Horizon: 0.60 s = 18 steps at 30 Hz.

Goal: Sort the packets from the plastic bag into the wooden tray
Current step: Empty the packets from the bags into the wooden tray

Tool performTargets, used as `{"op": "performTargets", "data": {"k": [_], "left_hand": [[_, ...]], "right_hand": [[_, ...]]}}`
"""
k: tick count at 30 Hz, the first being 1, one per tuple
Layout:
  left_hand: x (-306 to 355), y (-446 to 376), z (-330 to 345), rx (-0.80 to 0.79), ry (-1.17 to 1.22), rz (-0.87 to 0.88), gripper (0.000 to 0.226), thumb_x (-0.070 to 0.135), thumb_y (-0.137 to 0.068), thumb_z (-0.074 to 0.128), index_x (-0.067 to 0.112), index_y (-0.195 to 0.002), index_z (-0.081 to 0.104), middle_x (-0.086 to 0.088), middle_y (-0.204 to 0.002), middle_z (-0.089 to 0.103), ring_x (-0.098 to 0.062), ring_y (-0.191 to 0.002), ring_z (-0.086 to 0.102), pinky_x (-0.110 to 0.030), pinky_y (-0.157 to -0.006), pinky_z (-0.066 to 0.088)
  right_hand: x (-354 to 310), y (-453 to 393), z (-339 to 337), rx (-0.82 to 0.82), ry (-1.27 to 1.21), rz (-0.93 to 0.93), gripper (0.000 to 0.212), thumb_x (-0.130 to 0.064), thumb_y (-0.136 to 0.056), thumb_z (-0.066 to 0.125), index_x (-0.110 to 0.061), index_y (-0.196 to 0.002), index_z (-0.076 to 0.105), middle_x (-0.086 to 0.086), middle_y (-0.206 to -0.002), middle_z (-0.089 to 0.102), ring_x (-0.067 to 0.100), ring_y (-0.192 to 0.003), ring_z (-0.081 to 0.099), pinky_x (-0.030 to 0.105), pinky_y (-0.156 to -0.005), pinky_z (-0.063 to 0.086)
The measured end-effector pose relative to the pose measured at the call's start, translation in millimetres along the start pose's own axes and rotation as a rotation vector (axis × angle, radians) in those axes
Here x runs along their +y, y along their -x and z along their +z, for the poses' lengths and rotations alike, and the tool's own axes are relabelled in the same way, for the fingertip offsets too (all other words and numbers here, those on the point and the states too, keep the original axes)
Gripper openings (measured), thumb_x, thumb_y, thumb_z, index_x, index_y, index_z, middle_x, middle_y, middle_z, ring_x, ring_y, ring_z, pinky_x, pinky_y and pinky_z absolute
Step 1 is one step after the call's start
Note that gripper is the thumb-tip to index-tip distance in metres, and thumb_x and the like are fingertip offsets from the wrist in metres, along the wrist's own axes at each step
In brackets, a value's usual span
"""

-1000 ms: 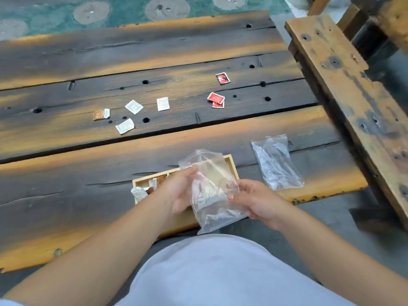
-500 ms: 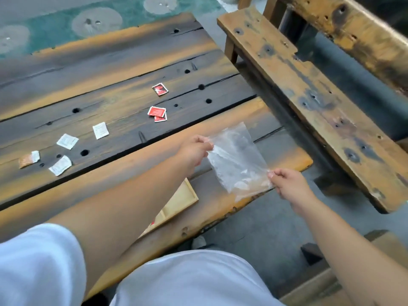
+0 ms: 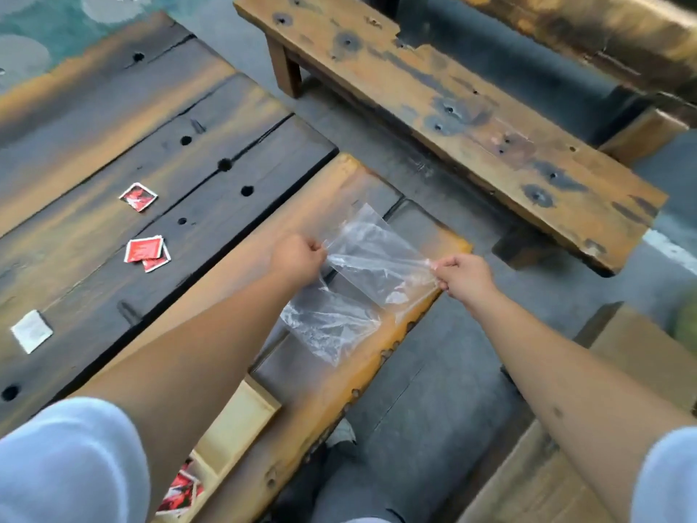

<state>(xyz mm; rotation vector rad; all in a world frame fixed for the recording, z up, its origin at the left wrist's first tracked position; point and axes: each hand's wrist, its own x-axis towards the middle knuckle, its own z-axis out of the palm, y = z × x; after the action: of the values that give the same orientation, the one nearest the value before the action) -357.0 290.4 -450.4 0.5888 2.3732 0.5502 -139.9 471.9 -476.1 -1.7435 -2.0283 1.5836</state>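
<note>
Both hands hold one clear plastic bag (image 3: 371, 264) stretched between them above the right corner of the surface (image 3: 264, 228); the left hand (image 3: 298, 258) pinches its left edge with fingers curled into a fist, and the right hand (image 3: 465, 275) pinches the opposite edge the same way; the bag hangs taut and looks empty, though its creases make that hard to judge; a second clear bag (image 3: 328, 328) lies flat on the surface just under the first, near the right edge; the wooden tray (image 3: 241, 420) sits at the near edge of the surface, mostly hidden behind the left forearm, and red packets (image 3: 181, 488) lie in one of its compartments; farther in, toward the middle of the surface, a single red packet (image 3: 138, 197) lies alone, and a pair of red packets (image 3: 146, 251) lie overlapping each other nearer the person; a white packet (image 3: 32, 331) lies toward the left edge of the view, well apart from the red ones; a worn wooden bench (image 3: 452, 118) stands beyond the right edge of the surface, apart from it.
</note>
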Motion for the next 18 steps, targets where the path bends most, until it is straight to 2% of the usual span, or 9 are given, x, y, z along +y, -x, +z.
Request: {"op": "performTargets", "data": {"k": [1, 3, 5, 8, 10, 12, 13, 15, 18], "left_hand": [[-1.5, -3.9, 5.1, -0.01, -0.03, -0.015, 0.029, 0.023, -0.091, 0.054, 0.015, -0.063, 0.054, -0.002, -0.06, 0.055, -0.024, -0.066, 0.054, -0.031, -0.058, 0.044], [-4.5, -9.7, 13.0, 0.002, -0.076, -0.044, 0.026, 0.027, -0.087, 0.051, 0.016, -0.065, 0.056, 0.001, -0.063, 0.062, -0.028, -0.081, 0.062, -0.04, -0.077, 0.052], [-4.5, -11.2, 17.7, 0.047, -0.107, -0.06, 0.023, 0.029, -0.085, 0.048, 0.022, -0.066, 0.058, 0.0, -0.079, 0.064, -0.03, -0.098, 0.057, -0.042, -0.085, 0.046], [0.9, -8.4, 20.3, 0.093, -0.188, -0.064, 0.016, 0.03, -0.09, 0.049, 0.028, -0.087, 0.065, -0.004, -0.11, 0.051, -0.027, -0.111, 0.039, -0.037, -0.081, 0.027], [1.9, -8.3, 18.9, 0.075, -0.22, -0.054, 0.027, 0.034, -0.09, 0.052, 0.028, -0.114, 0.062, -0.005, -0.128, 0.046, -0.027, -0.12, 0.036, -0.039, -0.088, 0.026], [-1.7, -7.5, 14.6, 0.082, -0.217, -0.07, 0.047, 0.039, -0.088, 0.054, 0.027, -0.134, 0.049, -0.007, -0.146, 0.037, -0.028, -0.13, 0.033, -0.044, -0.1, 0.027], [-3.7, -4.5, 11.3, 0.092, -0.204, -0.084, 0.054, 0.042, -0.087, 0.054, 0.027, -0.138, 0.044, -0.008, -0.152, 0.032, -0.029, -0.134, 0.031, -0.046, -0.104, 0.026], [-11.5, 5.4, 2.5, 0.109, -0.179, -0.094, 0.061, 0.048, -0.087, 0.053, 0.026, -0.142, 0.038, -0.009, -0.158, 0.024, -0.03, -0.14, 0.025, -0.05, -0.109, 0.023], [-37.8, 29.1, -18.3, 0.125, -0.146, -0.102, 0.066, 0.054, -0.087, 0.051, 0.026, -0.144, 0.035, -0.008, -0.161, 0.017, -0.03, -0.144, 0.019, -0.054, -0.111, 0.019]], "right_hand": [[3.4, -4.0, 1.9, 0.004, -0.016, 0.023, 0.017, -0.018, -0.085, 0.071, -0.011, -0.071, 0.063, 0.005, -0.056, 0.057, 0.017, -0.053, 0.049, 0.033, -0.06, 0.043], [6.6, -7.1, 5.2, -0.009, -0.055, 0.083, 0.013, -0.018, -0.086, 0.07, -0.013, -0.077, 0.063, 0.005, -0.06, 0.06, 0.015, -0.053, 0.05, 0.032, -0.059, 0.045], [10.6, -10.2, 8.9, -0.025, -0.073, 0.116, 0.008, -0.016, -0.086, 0.069, -0.013, -0.08, 0.064, 0.005, -0.065, 0.063, 0.016, -0.057, 0.053, 0.036, -0.064, 0.05], [18.7, -13.3, 13.4, -0.021, -0.061, 0.119, 0.008, -0.016, -0.08, 0.071, -0.016, -0.085, 0.064, 0.005, -0.076, 0.068, 0.02, -0.072, 0.063, 0.046, -0.084, 0.056], [18.3, -10.9, 15.9, -0.007, -0.036, 0.118, 0.028, -0.023, -0.077, 0.072, -0.019, -0.103, 0.063, 0.004, -0.096, 0.069, 0.023, -0.088, 0.067, 0.05, -0.09, 0.055], [9.5, -0.1, 16.4, 0.055, 0.032, 0.089, 0.055, -0.031, -0.081, 0.072, -0.018, -0.131, 0.052, -0.001, -0.117, 0.06, 0.022, -0.102, 0.061, 0.045, -0.094, 0.052], [5.8, 6.8, 17.2, 0.102, 0.08, 0.066, 0.061, -0.033, -0.084, 0.07, -0.018, -0.137, 0.046, -0.001, -0.122, 0.054, 0.021, -0.103, 0.057, 0.041, -0.094, 0.05], [3.6, 21.8, 20.9, 0.178, 0.17, 0.037, 0.063, -0.034, -0.087, 0.067, -0.017, -0.142, 0.04, 0.004, -0.13, 0.047, 0.023, -0.103, 0.056, 0.039, -0.091, 0.048], [-3.3, 52.7, 38.4, 0.194, 0.276, -0.026, 0.059, -0.033, -0.089, 0.061, -0.017, -0.141, 0.039, 0.005, -0.138, 0.039, 0.03, -0.096, 0.06, 0.044, -0.087, 0.051]]}}
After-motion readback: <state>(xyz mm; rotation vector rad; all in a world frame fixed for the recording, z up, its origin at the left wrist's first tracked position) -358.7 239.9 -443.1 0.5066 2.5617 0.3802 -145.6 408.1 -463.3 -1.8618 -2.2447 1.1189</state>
